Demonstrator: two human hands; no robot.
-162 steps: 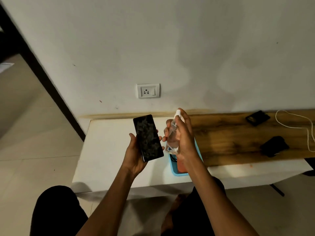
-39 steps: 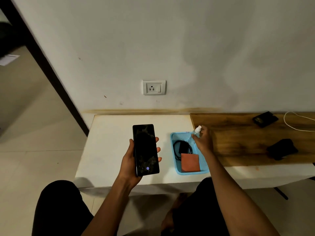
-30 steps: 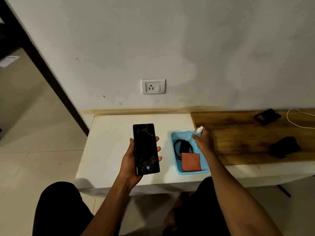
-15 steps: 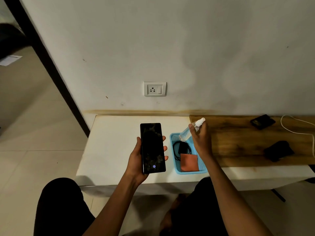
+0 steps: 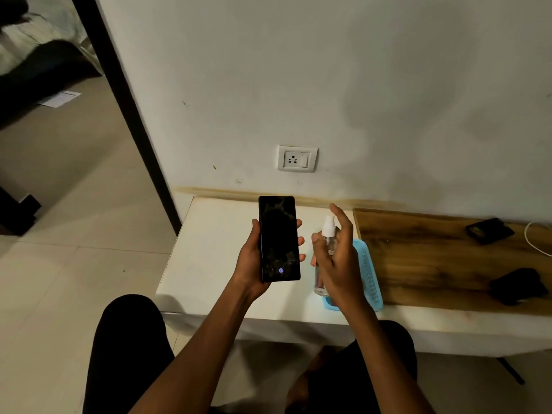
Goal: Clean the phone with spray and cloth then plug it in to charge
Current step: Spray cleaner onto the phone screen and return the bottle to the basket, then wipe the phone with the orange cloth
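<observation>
My left hand (image 5: 254, 264) holds a black phone (image 5: 278, 238) upright, screen toward me, with a small lit dot near its lower edge. Just right of it, my right hand (image 5: 339, 264) grips a clear spray bottle (image 5: 327, 243) with a white nozzle, forefinger raised above the nozzle. Both hover over the white table (image 5: 215, 249). A blue basket (image 5: 369, 273) sits under my right hand; its contents are hidden by the hand. A white wall socket (image 5: 297, 158) is above the table.
A wooden board (image 5: 433, 258) covers the table's right part, carrying two dark objects (image 5: 490, 230) (image 5: 518, 286) and a white cable (image 5: 534, 237). A dark door frame (image 5: 125, 109) stands to the left, tiled floor beyond. My knees are below the table edge.
My right hand lifted the spray bottle out of the blue basket and brought it up next to the phone. The left hand kept hold of the phone.
</observation>
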